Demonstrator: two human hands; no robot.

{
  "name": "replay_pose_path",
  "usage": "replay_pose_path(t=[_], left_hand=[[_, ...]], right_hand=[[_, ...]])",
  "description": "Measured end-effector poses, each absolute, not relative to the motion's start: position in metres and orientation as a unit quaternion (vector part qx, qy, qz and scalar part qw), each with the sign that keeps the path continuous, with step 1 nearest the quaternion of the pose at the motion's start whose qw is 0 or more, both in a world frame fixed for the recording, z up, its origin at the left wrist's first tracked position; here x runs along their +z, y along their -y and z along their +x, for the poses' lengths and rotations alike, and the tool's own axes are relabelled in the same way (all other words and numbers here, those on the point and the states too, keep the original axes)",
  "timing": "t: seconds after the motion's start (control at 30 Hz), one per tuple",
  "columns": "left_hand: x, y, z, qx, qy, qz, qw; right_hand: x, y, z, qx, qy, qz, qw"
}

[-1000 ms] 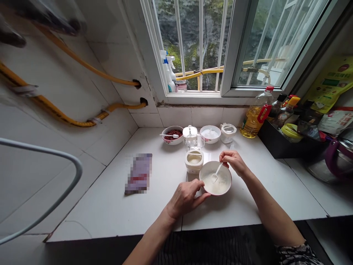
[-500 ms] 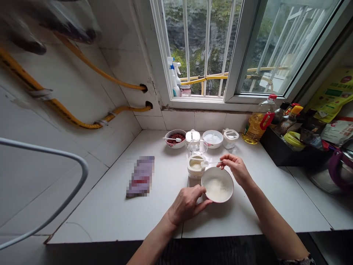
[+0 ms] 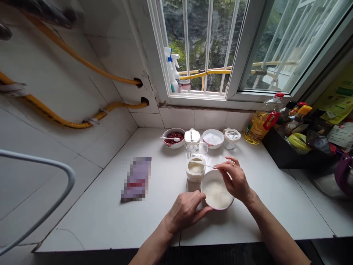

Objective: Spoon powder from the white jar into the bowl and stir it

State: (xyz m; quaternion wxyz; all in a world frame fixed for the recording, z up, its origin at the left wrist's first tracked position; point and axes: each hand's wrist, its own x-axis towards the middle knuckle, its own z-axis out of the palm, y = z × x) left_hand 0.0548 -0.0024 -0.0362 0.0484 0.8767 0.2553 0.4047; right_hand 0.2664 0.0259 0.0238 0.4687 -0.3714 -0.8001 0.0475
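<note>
My left hand (image 3: pixel 186 209) grips the near left side of a white bowl (image 3: pixel 203 184), thumb low on its wall and fingers at the rim. Pale, whitish contents (image 3: pixel 217 195) lie inside it. My right hand (image 3: pixel 234 178) is above the bowl's right rim, fingertips pinching the thin handle of a small spoon (image 3: pixel 210 165). That handle points left over the mouth of a white jar (image 3: pixel 195 177), whose clear lid stands raised. Pale powder (image 3: pixel 196 168) shows in the jar; the spoon's head is hard to make out against it.
Behind stand a bowl of dark red grains (image 3: pixel 173 141) with a white spoon, a lidded white jar (image 3: pixel 192 136), a bowl of white crystals (image 3: pixel 213 139) and a clear jar (image 3: pixel 231 138). A purple packet (image 3: pixel 137 179) lies left. An oil bottle (image 3: pixel 255 127) and a black box (image 3: pixel 281 154) stand right.
My right hand has turned and come down slightly over the bowl, and the spoon's head has moved left into the jar's mouth. My left hand keeps hold of the bowl. The view has shifted slightly.
</note>
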Motion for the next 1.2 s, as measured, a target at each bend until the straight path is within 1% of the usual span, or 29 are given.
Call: replay_pose_path(t=[0.07,0.13,0.2,0.23,0.3,0.4,0.47,0.53,0.6,0.77,0.9,0.97,1.2], left_hand=[[-0.036,0.003,0.054,0.404,-0.253,0.878,0.049],[-0.035,0.003,0.054,0.405,-0.25,0.878,0.049],[-0.035,0.003,0.053,0.402,-0.252,0.879,0.055],[-0.034,0.003,0.052,0.402,-0.258,0.876,0.058],[-0.033,0.002,0.052,0.4,-0.26,0.876,0.065],[-0.032,0.002,0.051,0.402,-0.26,0.876,0.059],[-0.031,0.002,0.051,0.4,-0.26,0.877,0.057],[-0.031,0.002,0.051,0.396,-0.262,0.878,0.058],[-0.031,0.002,0.051,0.393,-0.265,0.878,0.06],[-0.033,0.002,0.05,0.396,-0.264,0.877,0.064],[-0.034,0.002,0.05,0.402,-0.262,0.875,0.06],[-0.034,0.001,0.051,0.406,-0.26,0.874,0.057],[-0.034,-0.001,0.052,0.406,-0.26,0.875,0.048]], right_hand=[[0.026,-0.023,0.269,0.101,0.757,-0.402,0.506],[0.028,-0.02,0.273,0.191,0.698,-0.434,0.536],[0.03,-0.019,0.278,0.276,0.65,-0.45,0.547],[0.031,-0.019,0.28,0.302,0.643,-0.452,0.539],[0.033,-0.02,0.283,0.301,0.673,-0.455,0.499],[0.034,-0.024,0.281,0.229,0.763,-0.435,0.419],[0.033,-0.025,0.276,0.206,0.809,-0.404,0.375],[0.032,-0.025,0.271,0.221,0.826,-0.387,0.345],[0.03,-0.024,0.268,0.258,0.814,-0.401,0.332],[0.029,-0.025,0.272,0.365,0.718,-0.467,0.366],[0.031,-0.031,0.275,0.483,0.613,-0.477,0.405],[0.031,-0.033,0.276,0.522,0.564,-0.478,0.424],[0.03,-0.041,0.28,0.551,0.482,-0.489,0.474]])
